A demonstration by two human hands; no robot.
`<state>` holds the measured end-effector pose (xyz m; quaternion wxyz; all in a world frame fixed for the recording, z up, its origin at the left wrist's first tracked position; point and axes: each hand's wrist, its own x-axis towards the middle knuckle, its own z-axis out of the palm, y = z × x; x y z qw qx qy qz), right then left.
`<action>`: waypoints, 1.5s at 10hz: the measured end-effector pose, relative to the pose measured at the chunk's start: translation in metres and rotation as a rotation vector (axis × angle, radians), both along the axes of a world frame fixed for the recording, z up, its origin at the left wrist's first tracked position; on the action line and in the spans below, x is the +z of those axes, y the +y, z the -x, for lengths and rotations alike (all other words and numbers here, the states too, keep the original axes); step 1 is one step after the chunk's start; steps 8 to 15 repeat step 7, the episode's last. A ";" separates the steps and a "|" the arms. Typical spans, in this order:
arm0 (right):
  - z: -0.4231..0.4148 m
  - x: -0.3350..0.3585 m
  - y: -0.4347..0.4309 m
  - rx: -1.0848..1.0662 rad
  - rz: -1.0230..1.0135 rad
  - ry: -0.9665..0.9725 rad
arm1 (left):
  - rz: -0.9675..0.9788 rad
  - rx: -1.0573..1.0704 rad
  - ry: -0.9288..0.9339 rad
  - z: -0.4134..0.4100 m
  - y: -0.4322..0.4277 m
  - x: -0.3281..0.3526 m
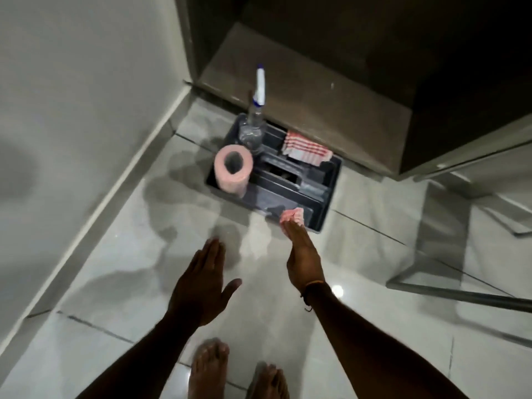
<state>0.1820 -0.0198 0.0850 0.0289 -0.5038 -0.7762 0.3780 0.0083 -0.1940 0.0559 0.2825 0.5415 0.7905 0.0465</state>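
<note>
Over a pale tiled floor (121, 272), the left hand (201, 283) hovers flat, its fingers straight and together, holding nothing and well short of a dark plastic tray (331, 194). The right hand (303, 254) is nearer, seen edge-on with straight fingers held together, the tips against a crumpled pink tissue wad (292, 216) directly ahead at the tray's near right corner. The wad has no clear long axis, while the tray's runs left to right, slanting nearer on the right.

The left hand (201, 283) is held flat, fingers together and thumb spread, while the right hand (303, 254) reaches farther out, edge-on, fingers straight.
</note>
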 end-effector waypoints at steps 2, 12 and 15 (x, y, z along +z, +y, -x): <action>-0.014 -0.032 0.102 -0.048 -0.148 -0.057 | -0.121 -0.236 0.041 -0.030 0.123 -0.039; 0.024 -0.139 0.168 0.097 -0.233 -0.343 | -0.098 -0.335 0.256 -0.027 0.173 -0.109; 0.024 -0.139 0.168 0.097 -0.233 -0.343 | -0.098 -0.335 0.256 -0.027 0.173 -0.109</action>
